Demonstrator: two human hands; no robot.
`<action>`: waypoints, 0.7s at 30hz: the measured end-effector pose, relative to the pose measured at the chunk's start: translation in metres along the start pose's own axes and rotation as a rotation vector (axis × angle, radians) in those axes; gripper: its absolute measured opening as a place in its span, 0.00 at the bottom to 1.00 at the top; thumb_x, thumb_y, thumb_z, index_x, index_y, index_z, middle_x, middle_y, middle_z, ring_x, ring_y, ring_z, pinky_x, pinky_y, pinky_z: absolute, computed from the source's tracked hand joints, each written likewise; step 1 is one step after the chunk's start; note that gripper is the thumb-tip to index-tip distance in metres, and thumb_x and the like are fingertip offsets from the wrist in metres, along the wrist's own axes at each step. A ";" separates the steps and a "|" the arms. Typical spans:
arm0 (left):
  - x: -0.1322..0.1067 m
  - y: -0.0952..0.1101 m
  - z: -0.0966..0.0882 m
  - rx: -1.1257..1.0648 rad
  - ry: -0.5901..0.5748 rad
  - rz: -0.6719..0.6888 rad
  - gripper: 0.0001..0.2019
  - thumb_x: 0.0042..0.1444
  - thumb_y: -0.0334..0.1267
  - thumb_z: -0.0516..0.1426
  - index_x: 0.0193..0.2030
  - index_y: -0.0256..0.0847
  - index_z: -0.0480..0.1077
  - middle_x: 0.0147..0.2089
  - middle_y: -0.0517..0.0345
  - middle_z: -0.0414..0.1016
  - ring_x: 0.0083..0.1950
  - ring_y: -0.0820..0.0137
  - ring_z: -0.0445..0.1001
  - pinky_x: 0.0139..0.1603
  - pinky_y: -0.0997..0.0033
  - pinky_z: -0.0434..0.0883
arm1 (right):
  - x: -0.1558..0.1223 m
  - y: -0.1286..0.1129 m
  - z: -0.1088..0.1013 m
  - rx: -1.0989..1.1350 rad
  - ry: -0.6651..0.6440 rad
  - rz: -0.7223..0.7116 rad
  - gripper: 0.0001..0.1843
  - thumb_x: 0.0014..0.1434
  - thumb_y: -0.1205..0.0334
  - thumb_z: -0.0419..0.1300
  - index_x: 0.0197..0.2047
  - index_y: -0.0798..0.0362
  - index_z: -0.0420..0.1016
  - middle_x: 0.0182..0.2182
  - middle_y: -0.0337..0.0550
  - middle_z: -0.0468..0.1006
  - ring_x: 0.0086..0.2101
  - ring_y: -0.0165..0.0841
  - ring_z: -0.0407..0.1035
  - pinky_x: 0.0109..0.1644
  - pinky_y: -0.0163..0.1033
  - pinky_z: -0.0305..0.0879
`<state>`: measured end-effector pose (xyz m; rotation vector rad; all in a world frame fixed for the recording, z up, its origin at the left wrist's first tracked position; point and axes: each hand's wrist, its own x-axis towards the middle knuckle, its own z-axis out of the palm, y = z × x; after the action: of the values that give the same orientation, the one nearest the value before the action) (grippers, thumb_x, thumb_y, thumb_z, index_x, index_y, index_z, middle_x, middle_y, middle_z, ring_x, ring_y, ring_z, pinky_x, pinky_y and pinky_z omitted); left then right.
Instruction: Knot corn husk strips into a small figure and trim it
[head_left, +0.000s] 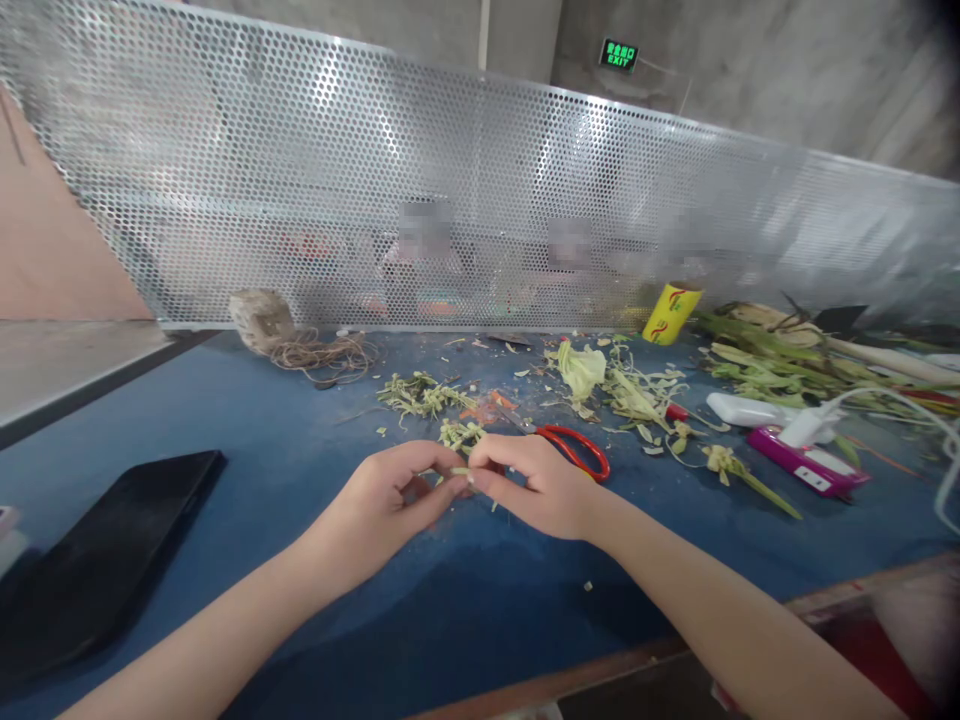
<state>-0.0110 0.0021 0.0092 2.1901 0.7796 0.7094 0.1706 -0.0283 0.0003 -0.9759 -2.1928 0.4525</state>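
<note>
Your left hand (401,497) and right hand (541,484) pinch a thin pale-green piece (460,470) between them, its long axis crosswise; red-handled scissors (549,432) lie nearer the right.

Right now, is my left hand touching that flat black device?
Apart: the head view shows blue tabletop between the left hand and the flat black device.
</note>
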 end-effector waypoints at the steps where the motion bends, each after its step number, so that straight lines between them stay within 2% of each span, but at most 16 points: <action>1: 0.000 0.000 0.000 0.004 0.001 0.006 0.09 0.55 0.40 0.51 0.30 0.38 0.68 0.26 0.61 0.70 0.21 0.77 0.67 0.22 0.80 0.68 | 0.000 0.000 0.000 0.025 -0.001 0.017 0.09 0.60 0.63 0.48 0.28 0.53 0.61 0.23 0.34 0.62 0.24 0.24 0.58 0.28 0.29 0.55; 8: 0.000 0.000 -0.001 0.109 0.045 0.095 0.09 0.55 0.36 0.50 0.28 0.39 0.69 0.27 0.61 0.73 0.26 0.76 0.69 0.26 0.79 0.68 | 0.001 0.001 0.000 0.152 0.011 0.069 0.13 0.62 0.60 0.44 0.27 0.53 0.60 0.22 0.34 0.61 0.23 0.24 0.58 0.29 0.29 0.56; 13: -0.001 0.000 0.000 0.156 0.016 0.089 0.10 0.56 0.36 0.49 0.29 0.39 0.68 0.27 0.62 0.72 0.27 0.76 0.68 0.27 0.80 0.67 | 0.001 0.001 -0.002 -0.022 -0.026 0.055 0.09 0.61 0.61 0.46 0.32 0.53 0.63 0.25 0.36 0.66 0.26 0.25 0.60 0.30 0.30 0.56; 17: -0.001 -0.001 0.000 0.257 0.017 0.107 0.10 0.56 0.37 0.49 0.28 0.39 0.68 0.27 0.62 0.70 0.26 0.77 0.67 0.25 0.81 0.66 | 0.000 0.000 0.000 -0.158 -0.003 0.009 0.07 0.60 0.64 0.48 0.31 0.53 0.64 0.25 0.37 0.67 0.27 0.27 0.61 0.32 0.32 0.56; 21: -0.002 -0.004 0.001 0.355 0.023 0.147 0.09 0.57 0.37 0.48 0.31 0.40 0.67 0.29 0.60 0.69 0.28 0.76 0.68 0.27 0.79 0.66 | -0.001 -0.001 0.000 -0.113 -0.037 0.077 0.07 0.60 0.63 0.47 0.31 0.52 0.62 0.23 0.35 0.65 0.24 0.26 0.59 0.29 0.31 0.55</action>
<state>-0.0130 0.0024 0.0051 2.5845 0.8119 0.7121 0.1706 -0.0294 0.0004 -1.1238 -2.2406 0.3880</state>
